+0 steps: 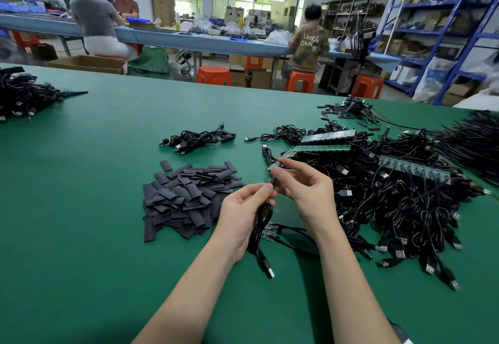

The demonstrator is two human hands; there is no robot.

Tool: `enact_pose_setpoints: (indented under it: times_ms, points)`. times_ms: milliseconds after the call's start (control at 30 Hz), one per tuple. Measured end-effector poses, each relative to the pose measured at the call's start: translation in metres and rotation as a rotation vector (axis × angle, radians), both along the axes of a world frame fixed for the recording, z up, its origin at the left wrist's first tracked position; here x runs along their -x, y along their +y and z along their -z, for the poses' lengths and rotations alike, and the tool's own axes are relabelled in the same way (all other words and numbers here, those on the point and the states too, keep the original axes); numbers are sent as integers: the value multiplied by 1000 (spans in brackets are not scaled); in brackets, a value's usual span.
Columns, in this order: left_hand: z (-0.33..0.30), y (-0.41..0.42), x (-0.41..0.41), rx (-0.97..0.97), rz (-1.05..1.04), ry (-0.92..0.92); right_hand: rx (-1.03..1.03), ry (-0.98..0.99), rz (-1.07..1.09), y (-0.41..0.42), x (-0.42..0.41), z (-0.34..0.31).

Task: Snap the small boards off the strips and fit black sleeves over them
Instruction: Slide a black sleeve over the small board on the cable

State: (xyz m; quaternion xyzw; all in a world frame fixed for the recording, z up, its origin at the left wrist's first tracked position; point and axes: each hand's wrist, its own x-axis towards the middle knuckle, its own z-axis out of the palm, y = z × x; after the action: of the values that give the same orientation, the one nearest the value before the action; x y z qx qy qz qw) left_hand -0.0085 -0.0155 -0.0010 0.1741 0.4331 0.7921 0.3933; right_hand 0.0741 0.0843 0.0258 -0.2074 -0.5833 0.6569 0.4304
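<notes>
Through the head camera I saw both hands meet over the green tabletop (81, 181). The left hand (244, 214) had its grip curled round a looped black cable (263, 218), whose USB plug (268, 270) hung down below the wrist. The right hand (305, 184) pinched a thin black sleeve (274, 180) between thumb and forefinger, right at the left fingertips. A small board (267, 234) lay on the tabletop beneath the hands, wired to a cable. The heap of black sleeves (186, 197) sat just left of the hands. Green board strips (328, 137) rested on the big tangle of cables (405, 203) to the right.
</notes>
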Motion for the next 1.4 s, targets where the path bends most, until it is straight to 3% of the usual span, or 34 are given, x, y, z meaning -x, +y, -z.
enact_pose_setpoints:
  times_ms: [667, 967, 1200, 1400]
  points:
    - [-2, -1, 1, -16, 112, 50, 116, 46, 32, 4, -4, -2]
    - [3, -8, 4, 183, 195, 520, 253, 215, 202, 7, -12, -8]
    - [-16, -6, 21, 258, -12, 664, 409, 181, 190, 4, -3, -7]
    - [-61, 28, 76, 432, -268, 1217, 441, 2, 127, 1, 1, 1]
